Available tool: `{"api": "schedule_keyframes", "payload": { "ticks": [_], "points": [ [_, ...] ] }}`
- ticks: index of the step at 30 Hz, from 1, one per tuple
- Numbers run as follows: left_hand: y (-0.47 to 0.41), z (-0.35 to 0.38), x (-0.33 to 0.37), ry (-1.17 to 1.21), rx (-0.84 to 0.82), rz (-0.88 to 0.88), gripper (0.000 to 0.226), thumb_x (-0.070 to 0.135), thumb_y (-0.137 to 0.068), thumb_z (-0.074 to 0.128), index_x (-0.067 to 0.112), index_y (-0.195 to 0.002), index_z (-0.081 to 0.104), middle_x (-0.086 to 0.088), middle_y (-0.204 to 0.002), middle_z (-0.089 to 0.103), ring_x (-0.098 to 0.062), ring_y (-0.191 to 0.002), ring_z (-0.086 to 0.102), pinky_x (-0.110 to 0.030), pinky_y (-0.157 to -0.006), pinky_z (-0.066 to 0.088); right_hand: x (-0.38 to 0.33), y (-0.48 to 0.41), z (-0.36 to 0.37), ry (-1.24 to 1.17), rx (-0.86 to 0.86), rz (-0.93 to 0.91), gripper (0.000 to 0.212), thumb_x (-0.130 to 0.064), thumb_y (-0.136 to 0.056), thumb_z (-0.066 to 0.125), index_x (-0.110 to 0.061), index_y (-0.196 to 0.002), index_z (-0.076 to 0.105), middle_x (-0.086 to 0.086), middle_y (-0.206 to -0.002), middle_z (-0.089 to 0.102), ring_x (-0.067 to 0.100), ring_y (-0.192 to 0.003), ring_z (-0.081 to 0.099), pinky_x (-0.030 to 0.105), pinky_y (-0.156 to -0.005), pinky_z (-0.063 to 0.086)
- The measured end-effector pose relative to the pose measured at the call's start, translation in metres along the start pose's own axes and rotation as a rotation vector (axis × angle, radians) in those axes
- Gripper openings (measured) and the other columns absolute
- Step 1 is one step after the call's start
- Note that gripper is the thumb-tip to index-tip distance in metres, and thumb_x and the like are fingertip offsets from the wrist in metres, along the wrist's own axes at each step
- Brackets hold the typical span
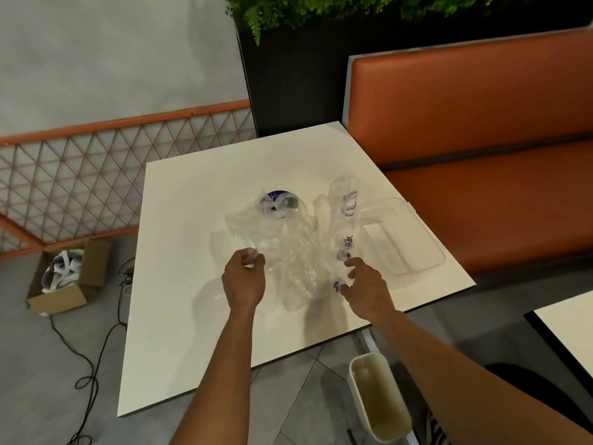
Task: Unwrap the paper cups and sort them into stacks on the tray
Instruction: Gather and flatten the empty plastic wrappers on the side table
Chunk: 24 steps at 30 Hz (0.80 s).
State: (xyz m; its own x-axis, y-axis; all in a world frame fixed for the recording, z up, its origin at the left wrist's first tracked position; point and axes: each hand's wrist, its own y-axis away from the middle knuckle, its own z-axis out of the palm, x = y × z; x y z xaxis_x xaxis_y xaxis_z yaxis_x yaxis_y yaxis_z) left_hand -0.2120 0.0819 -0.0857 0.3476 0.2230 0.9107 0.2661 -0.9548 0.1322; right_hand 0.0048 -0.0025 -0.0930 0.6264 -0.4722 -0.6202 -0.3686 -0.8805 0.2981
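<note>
The cups are lying on their side in the middle of the table, inside a loose clear wrap. One more purple cup end is showing at the far side of the wrap. My left hand is pinching the wrap edge with curled fingers, I think to pull it away. My right hand is gripping the near end of the cups to keep them from rolling. The tray is waiting just beside them, on the right, with no stack in it yet.
</note>
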Motion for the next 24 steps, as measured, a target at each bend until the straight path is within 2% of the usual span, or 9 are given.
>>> {"api": "schedule_keyframes", "payload": {
  "ticks": [2,4,6,8,11,15,17,20,24],
  "points": [
    [0.002,-0.007,0.007,0.053,0.058,0.076,0.015,0.017,-0.098,0.065,0.018,-0.112,0.071,0.015,-0.094,0.067,0.001,-0.082,0.061,-0.027,-0.089,0.051,-0.004,0.003,-0.003,-0.027,0.02,-0.031,0.044,-0.024,-0.096,0.07,-0.021,-0.136,0.053,0.003,-0.124,0.064,0.026,-0.114,0.063,0.035,-0.099,0.046],
    [0.007,-0.016,0.018,0.127,0.1,0.162,0.014,0.015,-0.099,0.065,0.021,-0.109,0.071,0.015,-0.094,0.066,0.0,-0.083,0.059,-0.02,-0.083,0.049,-0.013,0.008,-0.01,-0.093,0.085,-0.057,0.036,-0.027,-0.096,0.07,-0.021,-0.13,0.06,-0.001,-0.117,0.066,0.021,-0.103,0.068,0.034,-0.094,0.05],
    [0.014,-0.025,0.031,0.193,0.108,0.233,0.014,0.015,-0.098,0.066,0.027,-0.104,0.069,0.013,-0.094,0.067,-0.003,-0.086,0.06,-0.017,-0.077,0.048,-0.027,0.014,-0.021,-0.249,0.141,-0.077,0.028,-0.032,-0.097,0.07,-0.02,-0.122,0.067,-0.006,-0.109,0.07,0.012,-0.092,0.069,0.027,-0.086,0.052],
    [0.026,-0.03,0.045,0.226,0.082,0.281,0.016,0.015,-0.097,0.069,0.03,-0.099,0.068,0.011,-0.094,0.068,-0.004,-0.087,0.061,-0.016,-0.072,0.047,-0.044,0.023,-0.035,-0.431,0.133,-0.097,0.025,-0.039,-0.097,0.068,-0.022,-0.115,0.072,-0.009,-0.106,0.073,0.006,-0.092,0.069,0.023,-0.086,0.054],
    [0.051,-0.03,0.065,0.276,0.001,0.313,0.013,0.014,-0.095,0.074,0.027,-0.095,0.068,0.009,-0.092,0.07,-0.007,-0.086,0.063,-0.021,-0.07,0.047,-0.067,0.04,-0.061,-0.636,0.031,-0.117,0.035,-0.055,-0.094,0.066,-0.026,-0.112,0.072,-0.008,-0.107,0.075,0.011,-0.098,0.071,0.036,-0.091,0.06],
    [0.098,-0.012,0.083,0.327,-0.201,0.328,0.015,0.012,-0.091,0.078,0.018,-0.086,0.064,0.011,-0.081,0.068,-0.009,-0.076,0.063,-0.025,-0.071,0.05,-0.073,0.067,-0.084,-0.72,-0.158,-0.162,0.063,-0.072,-0.08,0.067,-0.031,-0.128,0.065,-0.01,-0.118,0.072,0.007,-0.104,0.072,0.034,-0.095,0.059],
    [0.121,-0.002,0.083,0.309,-0.32,0.335,0.019,0.009,-0.09,0.078,0.018,-0.083,0.063,0.012,-0.076,0.065,-0.01,-0.074,0.061,-0.027,-0.072,0.051,-0.06,0.078,-0.086,-0.723,-0.193,-0.175,0.063,-0.064,-0.083,0.074,-0.032,-0.135,0.059,-0.008,-0.126,0.069,0.008,-0.111,0.07,0.036,-0.096,0.059],
    [0.144,0.007,0.079,0.282,-0.47,0.32,0.021,0.014,-0.087,0.082,0.022,-0.085,0.064,0.01,-0.078,0.065,-0.019,-0.079,0.063,-0.031,-0.075,0.054,-0.036,0.09,-0.087,-0.799,-0.112,-0.168,0.053,-0.043,-0.082,0.083,-0.029,-0.129,0.064,0.0,-0.121,0.073,0.017,-0.11,0.072,0.039,-0.093,0.061],
    [0.151,0.006,0.076,0.382,-0.574,0.316,0.033,0.027,-0.08,0.085,0.023,-0.107,0.065,0.006,-0.098,0.067,-0.014,-0.09,0.066,-0.028,-0.079,0.055,-0.008,0.106,-0.096,-0.948,-0.032,-0.13,0.052,-0.035,-0.077,0.081,-0.013,-0.122,0.069,0.009,-0.108,0.078,0.027,-0.095,0.075,0.038,-0.082,0.06]
  ]
}}
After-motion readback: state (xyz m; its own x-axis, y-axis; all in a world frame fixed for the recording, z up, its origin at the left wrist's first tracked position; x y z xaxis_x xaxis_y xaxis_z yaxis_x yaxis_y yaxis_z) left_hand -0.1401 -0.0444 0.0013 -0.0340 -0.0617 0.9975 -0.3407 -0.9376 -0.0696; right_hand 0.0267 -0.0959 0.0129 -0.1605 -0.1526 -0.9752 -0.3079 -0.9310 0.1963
